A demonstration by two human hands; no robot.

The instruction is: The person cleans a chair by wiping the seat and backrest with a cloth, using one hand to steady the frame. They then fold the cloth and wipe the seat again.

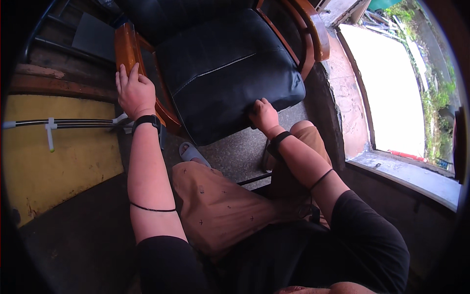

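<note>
A chair stands in front of me with a black leather-like seat (227,68) and a light stitched seam across it. My left hand (136,93) lies on the chair's brown wooden left armrest (126,46), its fingers stretched out and slightly apart. Down at the seat's front edge, my right hand (265,116) is closed, knuckles up, against the black cover. Something dark shows under its fingers, and I cannot make out whether that is the cover or a separate thing. The right wooden armrest (313,29) curves at the far side, touched by neither hand.
A yellow board (63,157) stands at the left, with a thin rack of rods (73,123) across it. At the right is a bright window opening (387,88) with a pale sill (406,177). A slippered foot (194,154) rests on the speckled floor (235,157).
</note>
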